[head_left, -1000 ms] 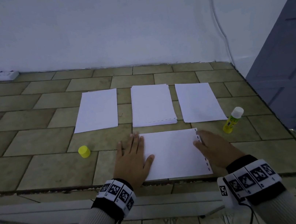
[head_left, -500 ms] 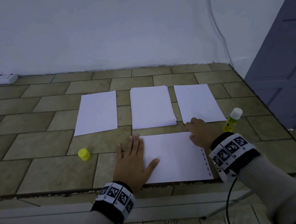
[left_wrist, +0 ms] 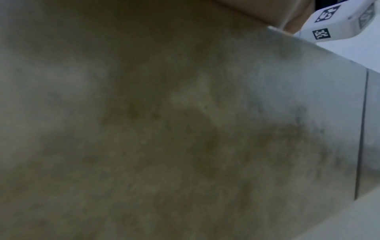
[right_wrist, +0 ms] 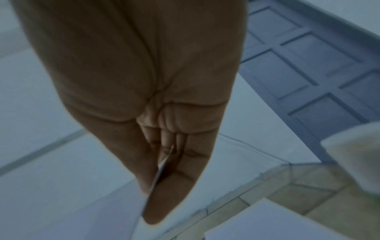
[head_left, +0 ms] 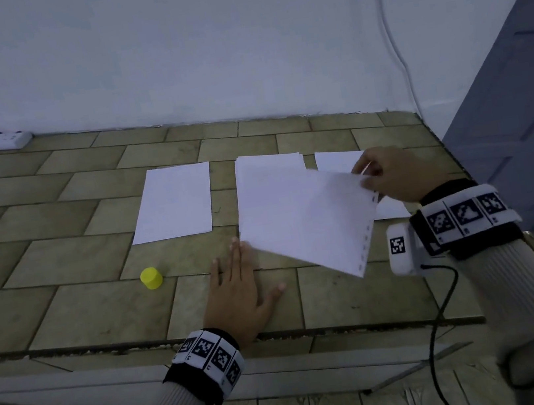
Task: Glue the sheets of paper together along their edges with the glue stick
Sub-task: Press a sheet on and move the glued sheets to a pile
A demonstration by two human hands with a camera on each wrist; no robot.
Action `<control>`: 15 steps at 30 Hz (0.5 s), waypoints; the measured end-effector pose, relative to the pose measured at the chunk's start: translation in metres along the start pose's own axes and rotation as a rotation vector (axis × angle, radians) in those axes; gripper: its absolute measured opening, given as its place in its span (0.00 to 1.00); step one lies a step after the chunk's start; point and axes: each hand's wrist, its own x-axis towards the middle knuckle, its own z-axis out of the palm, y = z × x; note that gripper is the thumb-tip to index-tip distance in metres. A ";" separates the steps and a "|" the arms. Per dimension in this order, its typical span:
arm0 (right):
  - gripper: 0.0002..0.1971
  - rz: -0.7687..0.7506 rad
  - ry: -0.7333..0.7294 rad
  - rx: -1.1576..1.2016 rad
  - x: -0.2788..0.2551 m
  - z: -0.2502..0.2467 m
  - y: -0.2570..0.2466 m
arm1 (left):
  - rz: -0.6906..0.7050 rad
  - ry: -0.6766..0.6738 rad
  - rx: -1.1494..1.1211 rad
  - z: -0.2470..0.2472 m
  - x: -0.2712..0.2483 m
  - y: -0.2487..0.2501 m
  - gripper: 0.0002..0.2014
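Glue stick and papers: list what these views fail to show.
- Glue stick: not visible in the head view; the right hand and wrist block its area.
- Right sheet: mostly covered by the lifted sheet.
- Left hand: the left wrist view shows only blurred tile.

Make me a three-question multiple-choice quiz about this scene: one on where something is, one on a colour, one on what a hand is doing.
1. Where is the small cap?
A. on the floor, to the left of the left hand
B. on the middle pile of paper
C. in the right hand

2. What colour is that cap?
A. red
B. yellow
C. blue

3. What is the right hand doing?
A. resting flat on the floor
B. gripping a glue stick
C. pinching the lifted sheet by its corner

Answers: 1 A, it sits on a tile to the left of the flat left hand. 2 B, plainly yellow. 3 C, the sheet's edge runs between thumb and fingers in the right wrist view.
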 end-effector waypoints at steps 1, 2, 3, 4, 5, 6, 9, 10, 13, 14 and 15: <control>0.07 0.027 0.029 0.106 0.004 0.000 0.002 | -0.007 -0.002 -0.001 0.000 0.000 0.000 0.56; 0.08 0.054 0.059 0.217 0.008 0.003 0.004 | -0.013 -0.004 0.003 0.000 0.000 0.000 0.56; 0.10 0.083 0.088 0.321 0.012 0.008 0.005 | -0.016 -0.004 0.009 0.000 0.000 0.000 0.56; 0.11 0.108 0.112 0.412 0.016 0.015 0.005 | -0.016 -0.004 0.011 0.000 -0.001 0.000 0.56; 0.12 0.130 0.125 0.482 0.020 0.023 0.005 | -0.014 -0.003 0.009 0.000 0.000 0.000 0.56; 0.12 0.148 0.124 0.545 0.024 0.033 0.004 | -0.012 -0.003 0.009 0.000 0.000 0.000 0.55; 0.11 0.204 0.104 0.662 0.039 0.064 0.002 | -0.005 -0.014 0.035 0.000 0.000 -0.001 0.55; 0.11 0.224 0.099 0.653 0.043 0.074 0.002 | -0.004 -0.019 0.042 0.000 0.000 0.000 0.55; 0.13 0.234 0.091 0.502 0.053 0.099 0.006 | -0.003 -0.026 0.052 0.000 0.000 0.000 0.56; 0.14 0.225 0.095 0.446 0.056 0.105 0.006 | -0.003 -0.025 0.053 0.000 0.000 -0.001 0.55; 0.15 0.219 0.102 0.393 0.059 0.109 0.007 | -0.002 -0.025 0.052 0.001 0.001 -0.001 0.55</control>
